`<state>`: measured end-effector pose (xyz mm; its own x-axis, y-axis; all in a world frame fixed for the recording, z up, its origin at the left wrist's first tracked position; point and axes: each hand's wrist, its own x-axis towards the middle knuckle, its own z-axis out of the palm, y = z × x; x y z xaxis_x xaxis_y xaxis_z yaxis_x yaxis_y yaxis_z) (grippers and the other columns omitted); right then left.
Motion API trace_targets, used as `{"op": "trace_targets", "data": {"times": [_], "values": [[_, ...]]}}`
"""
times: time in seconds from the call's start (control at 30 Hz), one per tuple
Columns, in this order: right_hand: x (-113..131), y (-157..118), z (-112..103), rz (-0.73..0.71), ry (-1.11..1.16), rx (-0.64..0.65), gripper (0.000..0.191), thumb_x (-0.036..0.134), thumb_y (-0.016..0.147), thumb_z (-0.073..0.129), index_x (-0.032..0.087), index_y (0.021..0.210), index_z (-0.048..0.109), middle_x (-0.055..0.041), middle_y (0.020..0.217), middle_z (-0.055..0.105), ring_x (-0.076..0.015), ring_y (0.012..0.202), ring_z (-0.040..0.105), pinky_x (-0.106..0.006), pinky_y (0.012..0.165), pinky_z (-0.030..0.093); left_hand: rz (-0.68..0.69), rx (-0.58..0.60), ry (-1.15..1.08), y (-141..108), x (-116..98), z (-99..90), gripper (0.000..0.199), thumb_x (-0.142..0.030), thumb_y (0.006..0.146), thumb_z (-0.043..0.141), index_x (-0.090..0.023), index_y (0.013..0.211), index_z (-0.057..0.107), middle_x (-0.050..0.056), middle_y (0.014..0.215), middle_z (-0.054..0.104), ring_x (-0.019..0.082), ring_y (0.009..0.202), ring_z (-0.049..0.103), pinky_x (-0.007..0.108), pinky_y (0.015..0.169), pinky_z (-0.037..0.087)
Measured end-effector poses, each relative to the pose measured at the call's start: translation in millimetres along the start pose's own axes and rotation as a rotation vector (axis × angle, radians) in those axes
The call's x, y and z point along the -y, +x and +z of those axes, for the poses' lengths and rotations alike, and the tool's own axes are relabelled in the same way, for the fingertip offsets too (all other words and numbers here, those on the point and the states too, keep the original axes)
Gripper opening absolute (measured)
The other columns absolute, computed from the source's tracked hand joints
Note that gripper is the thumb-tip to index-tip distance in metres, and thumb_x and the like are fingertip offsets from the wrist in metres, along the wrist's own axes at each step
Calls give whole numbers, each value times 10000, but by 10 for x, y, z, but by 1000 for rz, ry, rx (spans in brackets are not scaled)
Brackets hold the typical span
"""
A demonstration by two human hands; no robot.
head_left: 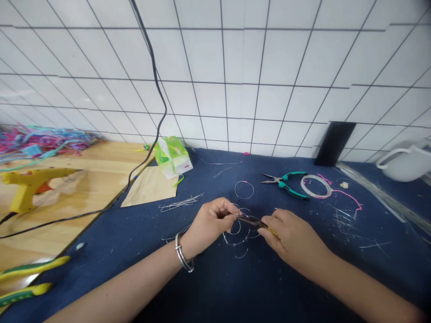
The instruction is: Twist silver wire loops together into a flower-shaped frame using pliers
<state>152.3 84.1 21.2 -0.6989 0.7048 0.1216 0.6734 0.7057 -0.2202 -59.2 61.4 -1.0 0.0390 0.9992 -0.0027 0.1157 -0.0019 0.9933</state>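
Observation:
My left hand pinches a piece made of thin silver wire loops with small beads along it. Closed around the handles of dark-jawed pliers is my right hand; a bit of yellow handle shows by the fingers. The plier tips meet the wire right at my left fingertips. Whether the jaws grip it is too small to tell. Just beyond my hands, a single wire ring with pink at its top lies on the dark blue cloth.
Teal-handled pliers and a white ring dish with pink beads lie to the right, near loose wire scraps. At left are a yellow glue gun, yellow-green tool handles, a tissue pack and a hanging black cable.

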Motion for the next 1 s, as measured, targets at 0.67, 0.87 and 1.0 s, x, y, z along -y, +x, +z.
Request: {"op": "trace_targets", "data": {"times": [0.67,0.87,1.0], "values": [[-58,-3,43,59,-47,28,264,398,887,400,200,847,570,-50,755,528,-180,728,522,-305,650,417,-245,170,-453,-32,13,7,112,-175,777,622,-147,851,541,-14,683,559,57,564,506,183,538,398],[-81,-1,77,77,-34,22,286,404,892,381,195,848,572,-49,742,522,-170,703,512,-294,634,411,-278,187,-534,-34,-6,17,113,-170,779,627,-145,842,537,1,714,582,56,575,511,177,529,396],[-94,-2,92,78,-10,21,295,405,894,374,192,843,571,-47,736,519,-162,690,503,-286,630,406,-294,205,-589,-39,-8,11,107,-150,784,616,-141,858,539,51,882,619,65,629,540,179,542,407]]}}
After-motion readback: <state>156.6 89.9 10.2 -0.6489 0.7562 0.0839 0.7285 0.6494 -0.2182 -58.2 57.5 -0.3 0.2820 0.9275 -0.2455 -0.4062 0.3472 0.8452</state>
